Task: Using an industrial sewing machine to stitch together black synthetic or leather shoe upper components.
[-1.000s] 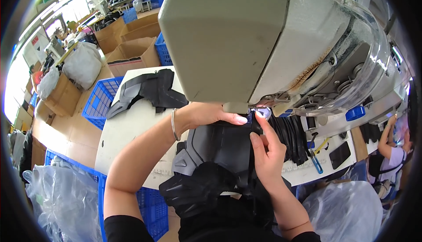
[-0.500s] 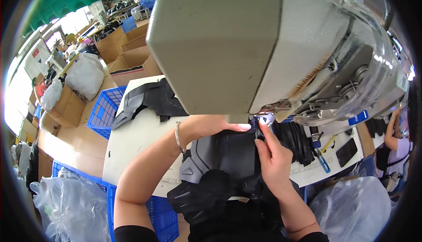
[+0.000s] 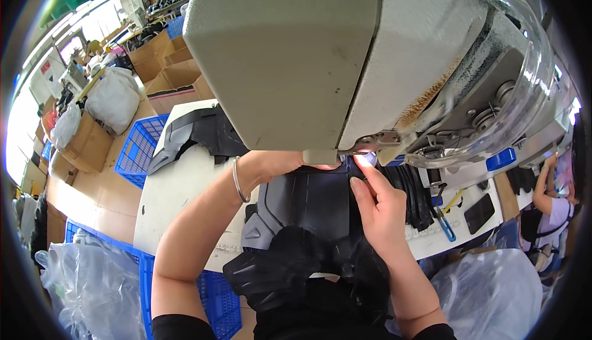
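Since blk panel (image 3: 317, 201) prob. needed steadying, R hand (image 3: 383, 209) touched it half-curled, hold unclear; L hand (image 3: 279, 163) grip hidden, couldn't tell.

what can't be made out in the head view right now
In the head view:
- Left hand: most fingertips hidden by the machine head.
- Black piece: far edge partly covered by the machine head and left hand.
- Dark piece on the left: right end hidden behind the machine head.
- Person at right: too small near the rim to tell what their hands hold.
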Available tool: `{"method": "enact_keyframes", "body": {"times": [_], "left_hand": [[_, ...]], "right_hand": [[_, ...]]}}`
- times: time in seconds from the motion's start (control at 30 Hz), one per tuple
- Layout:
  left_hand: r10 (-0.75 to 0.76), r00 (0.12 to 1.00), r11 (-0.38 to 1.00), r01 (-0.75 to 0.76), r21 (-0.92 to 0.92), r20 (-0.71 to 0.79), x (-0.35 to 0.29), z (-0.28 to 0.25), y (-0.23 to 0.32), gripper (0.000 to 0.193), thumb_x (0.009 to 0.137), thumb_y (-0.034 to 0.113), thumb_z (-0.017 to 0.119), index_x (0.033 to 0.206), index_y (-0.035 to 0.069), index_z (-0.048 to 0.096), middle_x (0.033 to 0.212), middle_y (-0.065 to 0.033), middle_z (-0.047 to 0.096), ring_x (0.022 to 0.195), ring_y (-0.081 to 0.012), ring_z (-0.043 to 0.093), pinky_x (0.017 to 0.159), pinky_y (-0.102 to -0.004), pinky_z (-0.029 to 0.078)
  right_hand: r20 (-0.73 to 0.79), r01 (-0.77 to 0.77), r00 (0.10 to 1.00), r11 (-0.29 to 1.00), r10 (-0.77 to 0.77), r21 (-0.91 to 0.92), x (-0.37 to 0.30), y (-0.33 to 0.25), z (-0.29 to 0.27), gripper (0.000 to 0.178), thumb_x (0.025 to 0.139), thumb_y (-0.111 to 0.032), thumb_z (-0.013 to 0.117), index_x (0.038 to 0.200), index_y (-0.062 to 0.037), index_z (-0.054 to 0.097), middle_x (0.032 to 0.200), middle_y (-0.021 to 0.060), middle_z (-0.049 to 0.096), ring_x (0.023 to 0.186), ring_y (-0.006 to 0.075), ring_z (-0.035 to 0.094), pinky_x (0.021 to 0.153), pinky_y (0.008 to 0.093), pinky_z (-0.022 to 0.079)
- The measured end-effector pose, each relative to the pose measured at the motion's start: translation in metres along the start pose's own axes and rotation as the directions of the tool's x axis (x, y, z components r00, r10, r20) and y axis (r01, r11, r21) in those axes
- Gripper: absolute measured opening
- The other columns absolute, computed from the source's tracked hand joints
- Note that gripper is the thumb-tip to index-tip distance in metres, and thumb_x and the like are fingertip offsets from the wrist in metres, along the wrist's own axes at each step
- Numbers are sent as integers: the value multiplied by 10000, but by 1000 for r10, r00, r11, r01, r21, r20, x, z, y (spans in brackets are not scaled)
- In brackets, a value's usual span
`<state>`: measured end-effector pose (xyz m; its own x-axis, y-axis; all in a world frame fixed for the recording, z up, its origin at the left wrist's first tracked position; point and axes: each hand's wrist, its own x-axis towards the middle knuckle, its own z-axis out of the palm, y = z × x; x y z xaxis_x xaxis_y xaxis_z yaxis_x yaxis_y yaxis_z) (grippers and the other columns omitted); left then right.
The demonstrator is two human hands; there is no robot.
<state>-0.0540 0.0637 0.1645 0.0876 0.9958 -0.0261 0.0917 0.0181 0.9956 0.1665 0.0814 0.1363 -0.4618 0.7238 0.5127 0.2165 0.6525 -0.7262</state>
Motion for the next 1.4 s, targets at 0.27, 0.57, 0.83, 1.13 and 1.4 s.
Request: {"method": "enact_keyframes", "body": {"times": [0.27, 0.57, 0.83, 1.13, 1.4], "left_hand": [[131, 986, 939, -91, 332, -103, -15, 14, -10, 414, 845, 127, 763, 1214, -15, 640, 1108, -120, 693, 1023, -229, 652, 917, -331, 526], [640, 768, 160, -131, 978, -2, -73, 85, -40, 587, 703, 99, 647, 1275, -20, 589, 1302, -136, 569, 1236, -309, 525, 1093, -452, 388], [743, 662, 3, -154, 988, 101, -61, 79, -20, 354, 755, 89, 632, 1093, -6, 675, 1157, -97, 630, 1057, -245, 620, 927, -378, 527], [750, 657, -15, -95, 995, 74, -59, 88, -21, 338, 771, 107, 624, 1087, 0, 675, 1143, -82, 632, 1034, -219, 619, 911, -365, 524], [785, 616, 14, -125, 992, 66, -53, 80, -21, 341, 763, 100, 628, 1082, -14, 670, 1139, -81, 637, 976, -207, 616, 869, -352, 530]], "right_hand": [[17, 44, 999, 999, -45, 18, 6, 10, -4, 322, 945, -102, 637, 1253, -10, 623, 630, 44, 514, 595, 59, 421, 554, 231, 375], [105, -66, 993, 979, 46, 193, 1, 11, -4, 419, 931, -32, 619, 1344, -11, 552, 607, -51, 398, 590, 37, 336, 545, 226, 299], [143, -164, 982, 937, 125, 310, 4, 10, -7, 420, 926, -8, 606, 1344, -11, 558, 613, -59, 434, 600, 20, 352, 549, 207, 290], [129, -148, 985, 936, 112, 319, 5, 18, -8, 416, 924, -11, 620, 1336, -7, 566, 633, -55, 462, 617, 16, 383, 566, 196, 318], [141, -157, 982, 959, 126, 234, 2, 23, -6, 437, 910, 10, 641, 1326, 33, 507, 688, -26, 556, 643, 27, 465, 590, 195, 378]]}}
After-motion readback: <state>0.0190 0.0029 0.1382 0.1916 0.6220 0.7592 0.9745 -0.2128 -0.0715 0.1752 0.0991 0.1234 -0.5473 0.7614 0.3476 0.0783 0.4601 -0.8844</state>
